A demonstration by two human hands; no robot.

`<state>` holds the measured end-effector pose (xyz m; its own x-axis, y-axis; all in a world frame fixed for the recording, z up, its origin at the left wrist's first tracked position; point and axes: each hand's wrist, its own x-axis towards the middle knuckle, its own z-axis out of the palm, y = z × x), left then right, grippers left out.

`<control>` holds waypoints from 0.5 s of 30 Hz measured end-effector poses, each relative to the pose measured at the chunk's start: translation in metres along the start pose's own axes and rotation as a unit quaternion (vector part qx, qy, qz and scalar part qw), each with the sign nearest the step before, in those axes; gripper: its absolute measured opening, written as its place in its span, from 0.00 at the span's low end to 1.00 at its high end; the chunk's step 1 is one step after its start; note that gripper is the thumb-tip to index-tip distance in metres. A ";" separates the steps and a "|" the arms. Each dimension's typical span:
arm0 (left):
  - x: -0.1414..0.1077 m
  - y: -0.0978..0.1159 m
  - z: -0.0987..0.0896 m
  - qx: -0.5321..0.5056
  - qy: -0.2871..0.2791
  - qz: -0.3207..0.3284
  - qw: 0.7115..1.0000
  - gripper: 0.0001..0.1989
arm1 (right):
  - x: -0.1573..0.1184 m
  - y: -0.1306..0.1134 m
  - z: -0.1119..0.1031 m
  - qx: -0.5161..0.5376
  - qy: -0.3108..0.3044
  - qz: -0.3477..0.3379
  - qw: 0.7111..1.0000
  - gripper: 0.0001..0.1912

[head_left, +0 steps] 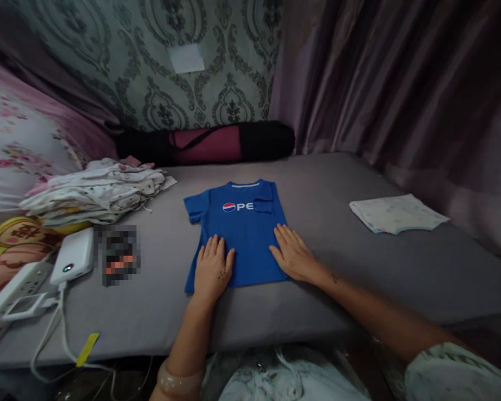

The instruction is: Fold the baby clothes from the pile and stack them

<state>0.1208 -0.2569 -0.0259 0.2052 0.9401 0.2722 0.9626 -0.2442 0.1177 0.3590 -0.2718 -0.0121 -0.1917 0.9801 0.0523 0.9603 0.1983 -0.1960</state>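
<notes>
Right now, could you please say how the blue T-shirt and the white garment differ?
The blue T-shirt has one sleeve folded over its front; the white garment is folded smaller. The left hand and right hand rest on the blue T-shirt; neither touches the white garment. Both garments lie on grey fabric.

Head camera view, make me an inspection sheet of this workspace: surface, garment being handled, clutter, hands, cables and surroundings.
Surface: grey covering, some soft creases.
Garment: blue T-shirt laid flat; the sleeve at picture right is folded inward over part of the lettering, the other points outward.
Clutter: clothes pile, white power bank and power strip at picture left; folded pale cloth at picture right; one pixelated item unreadable.
Hands: left hand and right hand palm down on the shirt, fingers spread.
Cables: white cable from the power bank hangs over the front edge.
Surroundings: patterned wall, purple curtain, long black-and-maroon bag.
</notes>
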 end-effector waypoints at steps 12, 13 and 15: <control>0.001 0.001 -0.001 -0.005 0.003 0.001 1.000 0.26 | 0.138 0.007 -0.023 0.014 0.044 0.080 0.996 0.30; 0.001 0.001 -0.001 -0.002 0.003 0.001 1.000 0.26 | 0.151 0.009 -0.018 0.016 0.035 0.090 0.995 0.32; 0.001 0.001 -0.001 0.003 0.003 0.003 1.000 0.27 | 0.173 0.013 -0.008 0.016 0.024 0.110 0.994 0.35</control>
<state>0.1213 -0.2568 -0.0245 0.2096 0.9370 0.2793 0.9624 -0.2482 0.1104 0.3401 -0.0997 0.0024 0.0319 0.9982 0.0505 0.9710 -0.0190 -0.2381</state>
